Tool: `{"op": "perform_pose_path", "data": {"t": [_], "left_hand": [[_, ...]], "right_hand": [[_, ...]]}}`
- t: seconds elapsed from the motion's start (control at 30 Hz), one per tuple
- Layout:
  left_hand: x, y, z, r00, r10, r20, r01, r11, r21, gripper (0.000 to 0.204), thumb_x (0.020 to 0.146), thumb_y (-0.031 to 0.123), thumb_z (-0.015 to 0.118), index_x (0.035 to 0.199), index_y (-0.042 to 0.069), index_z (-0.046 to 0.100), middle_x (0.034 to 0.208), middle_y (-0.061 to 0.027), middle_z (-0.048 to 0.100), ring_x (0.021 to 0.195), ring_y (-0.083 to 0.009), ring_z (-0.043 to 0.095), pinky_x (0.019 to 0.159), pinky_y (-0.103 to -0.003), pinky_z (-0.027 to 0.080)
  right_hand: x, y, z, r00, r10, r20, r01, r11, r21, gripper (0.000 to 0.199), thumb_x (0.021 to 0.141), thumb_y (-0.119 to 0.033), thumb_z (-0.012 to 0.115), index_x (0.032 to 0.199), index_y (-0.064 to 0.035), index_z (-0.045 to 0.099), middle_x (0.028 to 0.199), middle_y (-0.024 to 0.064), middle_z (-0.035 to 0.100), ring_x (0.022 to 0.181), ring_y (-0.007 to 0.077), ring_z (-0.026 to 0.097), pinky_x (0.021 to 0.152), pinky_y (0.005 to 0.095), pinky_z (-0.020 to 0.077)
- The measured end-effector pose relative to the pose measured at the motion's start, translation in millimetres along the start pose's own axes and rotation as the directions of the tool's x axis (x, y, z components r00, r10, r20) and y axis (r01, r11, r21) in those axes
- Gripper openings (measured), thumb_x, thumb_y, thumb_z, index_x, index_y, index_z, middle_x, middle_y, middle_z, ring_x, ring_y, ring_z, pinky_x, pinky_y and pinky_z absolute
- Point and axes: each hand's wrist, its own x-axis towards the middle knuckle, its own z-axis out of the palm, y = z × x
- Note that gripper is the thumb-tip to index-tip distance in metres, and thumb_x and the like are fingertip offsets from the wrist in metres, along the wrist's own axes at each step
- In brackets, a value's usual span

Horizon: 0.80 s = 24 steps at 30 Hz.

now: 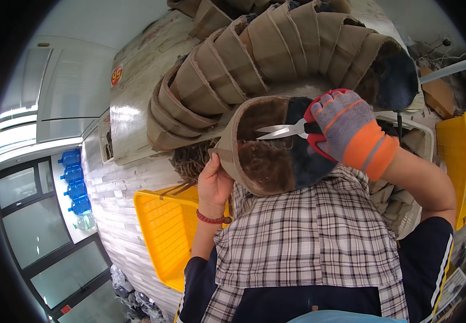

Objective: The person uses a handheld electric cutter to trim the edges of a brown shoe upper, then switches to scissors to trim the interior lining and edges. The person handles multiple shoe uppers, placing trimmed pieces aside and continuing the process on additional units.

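A tan fabric piece (232, 145), bowl-like and lined with brown fur, is held in front of my checked apron (292, 237). A dark blue-black patch covers its right inner side. My bare left hand (215, 185), with a red bead bracelet at the wrist, grips its left rim, thumb outside. In a grey and orange glove, my right hand (349, 126) is closed round the red handles of a pair of scissors (287, 131). The blades point left over the fur lining, slightly apart. Whether they touch the fur, I cannot tell.
Similar tan pieces (244, 59) stand nested in a curved row on the worktable (130, 107). A yellow basket (160, 237) stands at lower left, a white crate (408, 215) with tan pieces at right, yellow bins (462, 172) farther right. Blue water bottles (75, 183) line the left wall.
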Motion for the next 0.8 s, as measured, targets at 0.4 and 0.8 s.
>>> {"op": "perform_pose_path", "data": {"t": [0.4, 0.8], "left_hand": [[14, -7, -33, 0.999, -0.051, -0.018, 0.051, 0.999, 0.007, 0.039, 0.095, 0.019, 0.043, 0.129, 0.000, 0.043, 0.130, -0.0131, 0.049, 0.121, -0.0262, 0.046, 0.105, -0.041, 0.033], [15, -7, -37, 0.998, -0.051, -0.031, 0.051, 0.999, 0.005, 0.038, 0.095, 0.018, 0.045, 0.127, -0.001, 0.044, 0.127, -0.0147, 0.051, 0.118, -0.0275, 0.049, 0.105, -0.041, 0.034]], "right_hand": [[24, -4, 44, 0.994, -0.079, 0.075, 0.089, 0.987, -0.137, 0.028, 0.072, -0.033, 0.065, 0.087, -0.0099, 0.061, 0.083, 0.0079, 0.060, 0.081, 0.0236, 0.059, 0.069, 0.0346, 0.0458], [28, -2, 59, 0.990, -0.136, -0.035, 0.125, 0.966, -0.228, 0.011, 0.075, -0.015, 0.058, 0.083, -0.0103, 0.064, 0.078, 0.0056, 0.065, 0.075, 0.0205, 0.063, 0.063, 0.0323, 0.0476]]}}
